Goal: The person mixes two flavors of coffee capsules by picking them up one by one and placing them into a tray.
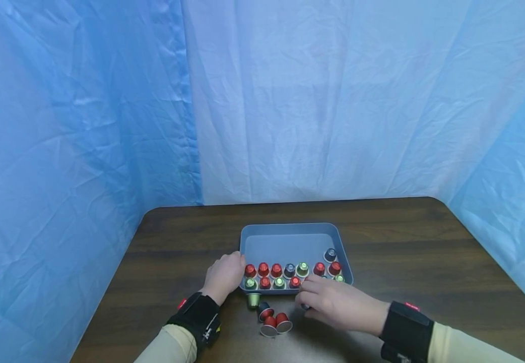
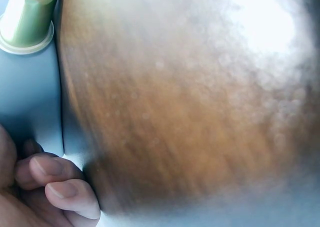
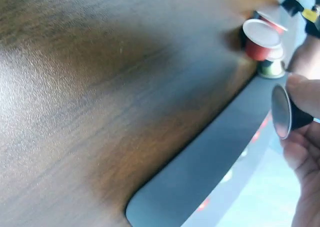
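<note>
My right hand (image 1: 330,302) pinches a dark coffee capsule (image 3: 295,112) between thumb and fingers, over the front edge of the blue-grey tray (image 1: 285,229). At the tray's left side, my left hand (image 1: 226,276) grips the rim with curled fingers (image 2: 65,189). Inside stand red capsules (image 1: 263,268), green capsules (image 1: 302,268) and dark blue capsules (image 1: 330,254), in rows along the front and up the right side. The right hand hides part of the front row. A green capsule (image 2: 30,17) also shows in the left wrist view.
In front of the tray, a green capsule (image 1: 253,301) is close to its front edge. A dark capsule (image 1: 264,311) and red capsules (image 1: 282,321) lie together on the dark wooden table (image 1: 190,237). Blue curtains (image 1: 326,101) hang around the table.
</note>
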`<action>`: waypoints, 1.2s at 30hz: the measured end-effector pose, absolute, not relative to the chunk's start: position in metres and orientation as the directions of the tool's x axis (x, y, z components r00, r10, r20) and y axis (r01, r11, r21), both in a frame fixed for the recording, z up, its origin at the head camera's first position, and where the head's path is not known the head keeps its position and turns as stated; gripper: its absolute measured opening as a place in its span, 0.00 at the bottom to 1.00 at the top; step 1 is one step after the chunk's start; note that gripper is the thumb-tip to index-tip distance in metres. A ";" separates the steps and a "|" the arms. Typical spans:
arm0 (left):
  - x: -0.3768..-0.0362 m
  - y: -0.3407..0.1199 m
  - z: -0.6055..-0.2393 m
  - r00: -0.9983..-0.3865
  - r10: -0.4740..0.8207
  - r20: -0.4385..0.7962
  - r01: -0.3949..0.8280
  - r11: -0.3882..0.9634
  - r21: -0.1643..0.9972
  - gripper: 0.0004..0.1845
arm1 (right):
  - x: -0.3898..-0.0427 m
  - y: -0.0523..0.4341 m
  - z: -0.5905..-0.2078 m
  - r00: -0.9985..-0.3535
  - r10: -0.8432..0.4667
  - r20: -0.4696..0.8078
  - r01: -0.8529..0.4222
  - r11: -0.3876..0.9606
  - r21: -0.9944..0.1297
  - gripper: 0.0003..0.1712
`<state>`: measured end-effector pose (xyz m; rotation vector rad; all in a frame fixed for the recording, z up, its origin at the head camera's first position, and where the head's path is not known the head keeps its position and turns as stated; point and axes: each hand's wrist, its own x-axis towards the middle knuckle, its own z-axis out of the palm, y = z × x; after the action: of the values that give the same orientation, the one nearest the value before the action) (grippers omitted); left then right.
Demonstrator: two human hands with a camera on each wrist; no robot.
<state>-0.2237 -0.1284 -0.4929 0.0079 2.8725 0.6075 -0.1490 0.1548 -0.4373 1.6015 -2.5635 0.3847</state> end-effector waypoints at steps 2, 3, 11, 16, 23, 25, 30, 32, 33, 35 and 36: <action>-0.224 -0.128 -0.493 -0.979 0.049 -0.196 -0.035 0.916 0.400 0.16 | -0.150 0.155 -0.435 -0.459 -0.861 0.218 -0.887 0.430 -0.171 0.19; -0.224 -0.128 -0.493 -0.979 0.049 -0.195 -0.034 0.916 0.401 0.16 | -0.150 0.155 -0.434 -0.465 -0.858 0.219 -0.883 0.435 -0.176 0.19; -0.224 -0.128 -0.492 -0.979 0.050 -0.196 -0.034 0.914 0.403 0.15 | -0.156 0.160 -0.432 -0.456 -0.860 0.229 -0.888 0.425 -0.176 0.19; -0.225 -0.128 -0.492 -0.977 0.042 -0.207 -0.046 0.914 0.404 0.15 | -0.164 0.164 -0.431 -0.483 -0.837 0.257 -0.876 0.459 -0.151 0.19; -0.225 -0.127 -0.491 -0.978 0.039 -0.206 -0.049 0.912 0.406 0.15 | -0.184 0.173 -0.427 -0.607 -0.756 0.245 -0.795 0.579 -0.182 0.15; -0.224 -0.127 -0.491 -0.977 0.038 -0.210 -0.052 0.911 0.409 0.15 | -0.191 0.175 -0.426 -0.645 -0.734 0.213 -0.764 0.612 -0.204 0.15; -0.224 -0.125 -0.490 -0.976 0.038 -0.216 -0.056 0.908 0.416 0.15 | -0.205 0.181 -0.426 -0.714 -0.687 0.133 -0.698 0.682 -0.220 0.16; -0.224 -0.125 -0.490 -0.975 0.039 -0.217 -0.057 0.907 0.417 0.15 | -0.211 0.182 -0.427 -0.731 -0.674 0.104 -0.678 0.699 -0.227 0.16; -0.224 -0.125 -0.490 -0.975 0.039 -0.217 -0.057 0.907 0.417 0.15 | -0.213 0.183 -0.428 -0.738 -0.669 0.092 -0.669 0.707 -0.228 0.16; -0.224 -0.125 -0.491 -0.975 0.040 -0.218 -0.055 0.908 0.415 0.15 | -0.218 0.184 -0.430 -0.754 -0.654 0.062 -0.648 0.726 -0.228 0.17; -0.224 -0.125 -0.492 -0.975 0.041 -0.217 -0.054 0.910 0.412 0.15 | -0.221 0.184 -0.431 -0.762 -0.645 0.049 -0.638 0.736 -0.227 0.17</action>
<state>-0.2242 -0.1251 -0.4915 -0.0094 2.8510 0.6245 -0.2206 0.1837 -0.4306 1.0936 -2.9580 0.3680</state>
